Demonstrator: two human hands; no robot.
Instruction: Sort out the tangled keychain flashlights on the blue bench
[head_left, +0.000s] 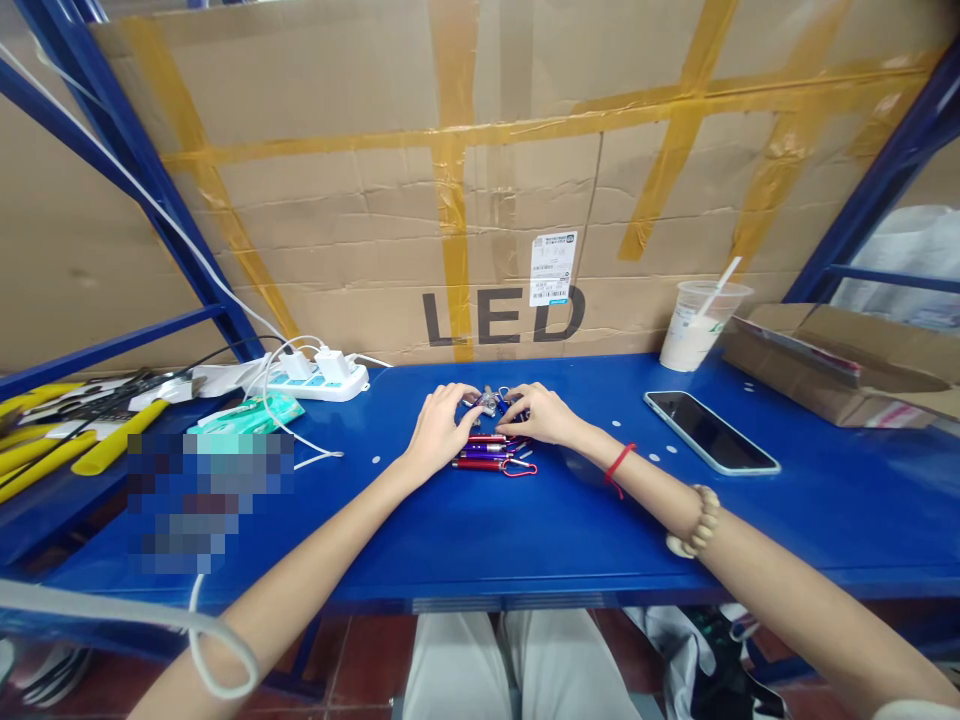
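Several slim metal keychain flashlights [480, 464], red, purple and silver, lie side by side on the blue table [420, 540]. A red carabiner clip [520, 468] hangs off the nearest one. Just beyond them is a small cluster of silver and blue flashlight ends and clips [490, 402]. My left hand [442, 425] curls around the cluster's left side, thumb and forefinger closed on it. From the right, my right hand [549, 413] pinches the cluster near a blue clip. The fingers partly hide the pieces they hold.
A phone [712, 432], a drink cup with straw [694, 335] and an open cardboard box [832, 370] are on the right. At left are a power strip [330, 382], a green packet [251, 415] and yellow-handled tools [120, 440]. A large carton [337, 230] stands behind.
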